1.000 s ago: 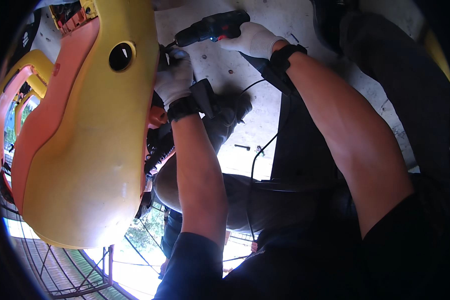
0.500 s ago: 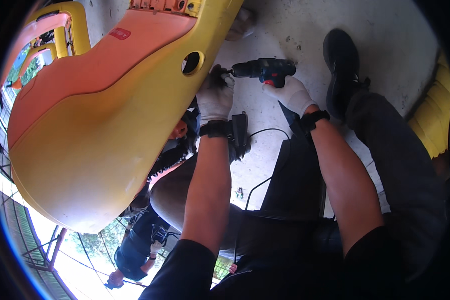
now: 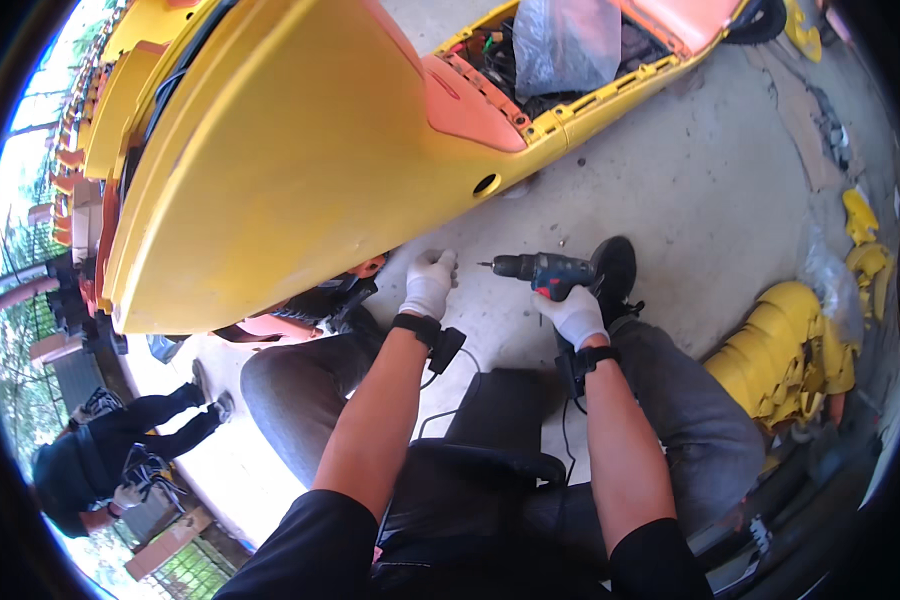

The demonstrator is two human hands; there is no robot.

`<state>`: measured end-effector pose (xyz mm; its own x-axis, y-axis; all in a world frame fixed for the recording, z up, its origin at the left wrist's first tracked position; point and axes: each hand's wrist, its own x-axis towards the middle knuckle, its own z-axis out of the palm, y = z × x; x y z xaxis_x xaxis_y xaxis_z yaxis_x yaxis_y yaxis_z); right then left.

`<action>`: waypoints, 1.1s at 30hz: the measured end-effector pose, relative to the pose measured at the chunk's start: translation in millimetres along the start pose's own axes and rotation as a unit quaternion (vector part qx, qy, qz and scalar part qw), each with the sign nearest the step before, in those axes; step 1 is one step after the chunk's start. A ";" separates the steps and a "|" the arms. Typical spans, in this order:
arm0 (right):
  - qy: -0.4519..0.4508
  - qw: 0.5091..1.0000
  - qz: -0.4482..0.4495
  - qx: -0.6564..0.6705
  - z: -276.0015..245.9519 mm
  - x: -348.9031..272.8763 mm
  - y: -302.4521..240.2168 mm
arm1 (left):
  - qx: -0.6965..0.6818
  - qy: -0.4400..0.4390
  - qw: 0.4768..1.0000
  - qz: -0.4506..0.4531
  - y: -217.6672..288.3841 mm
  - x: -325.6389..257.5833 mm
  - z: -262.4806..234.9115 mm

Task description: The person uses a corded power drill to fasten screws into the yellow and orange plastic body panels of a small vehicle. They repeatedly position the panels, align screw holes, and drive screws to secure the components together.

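Note:
A dark cordless drill [image 3: 555, 271] with a red mark is gripped in my right hand [image 3: 578, 316], which wears a white glove. Its bit [image 3: 485, 264] points left toward my left hand [image 3: 430, 283], with a gap between them. The left hand is gloved too, its fingers curled together. Whatever they may pinch is too small to make out. Just beyond that hand runs the lower edge of a large yellow shell [image 3: 300, 190] with an orange panel [image 3: 470, 105] and a round hole [image 3: 486, 185]. Dark parts [image 3: 330, 292] show beneath the shell.
An opening in the shell at the top holds wiring and a clear plastic bag [image 3: 567, 50]. Stacked yellow covers [image 3: 775, 350] lie on the floor at right. A person [image 3: 120, 450] in dark clothes stands at left, holding cables. My shoe [image 3: 615, 268] is beside the drill.
The view has shifted, showing more of the shell and floor. The drill's tip, earlier at my left fingers by the shell, is now apart from them. The right hand still grips the drill.

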<state>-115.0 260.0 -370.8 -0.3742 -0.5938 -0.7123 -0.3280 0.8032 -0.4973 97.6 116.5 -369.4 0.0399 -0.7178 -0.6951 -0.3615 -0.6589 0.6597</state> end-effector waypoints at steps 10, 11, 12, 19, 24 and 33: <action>0.115 0.947 -0.064 0.294 -123.1 -40.7 -66.7 | -0.156 -0.204 0.966 -0.012 45.5 -67.2 -55.5; 0.156 0.944 -0.112 0.268 -133.0 -37.4 -89.6 | -0.117 -0.204 0.972 0.021 58.0 -80.7 -63.7; 0.190 0.938 -0.157 0.245 -140.9 -32.3 -109.8 | -0.083 -0.204 0.975 0.034 70.4 -95.3 -72.2; 0.141 0.957 -0.194 0.161 -171.8 27.7 -210.7 | -0.137 -0.170 0.975 0.038 78.2 -155.2 -164.5; 0.092 0.974 -0.167 0.122 -173.6 54.1 -262.4 | -0.115 -0.137 0.981 0.073 69.8 -164.9 -198.3; 0.208 0.889 -0.350 -0.208 -225.5 185.1 -231.3 | -0.134 -0.225 0.957 0.128 89.8 -151.9 -198.3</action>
<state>-304.0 -46.4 -276.0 -0.2121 -0.9772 -0.0119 -0.8668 0.1937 -0.4595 243.8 121.7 -148.0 -0.4453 -0.7337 -0.5131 -0.0521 -0.5509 0.8330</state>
